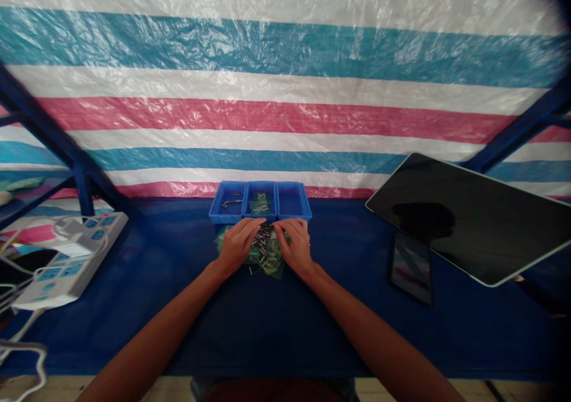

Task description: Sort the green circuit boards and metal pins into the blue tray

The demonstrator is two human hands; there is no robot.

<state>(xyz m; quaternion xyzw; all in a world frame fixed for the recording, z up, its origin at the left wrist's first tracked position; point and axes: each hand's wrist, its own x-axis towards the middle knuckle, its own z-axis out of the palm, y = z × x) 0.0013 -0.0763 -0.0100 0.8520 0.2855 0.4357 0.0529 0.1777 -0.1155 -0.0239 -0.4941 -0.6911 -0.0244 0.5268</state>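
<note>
A mixed pile of metal screws and small green-tinted clear packets (267, 256) lies on the blue table, just in front of three joined blue bins. My left hand (238, 244) rests on the pile's left side, and my right hand (295, 244) on its right side, with the fingertips of both pointing inward over the pile. Whether either hand grips a piece is too small to make out. Several screws lie in the left bin (227, 216). Green packets fill part of the middle bin (261, 216). The right bin (292, 203) shows only its bare blue floor.
A white power strip (75, 265) with plugs and cables runs along the left of the table (178, 342). On the right lie a phone (411, 268) and a large dark-screened panel (477, 217). Striped sheeting hangs behind, between blue frame bars.
</note>
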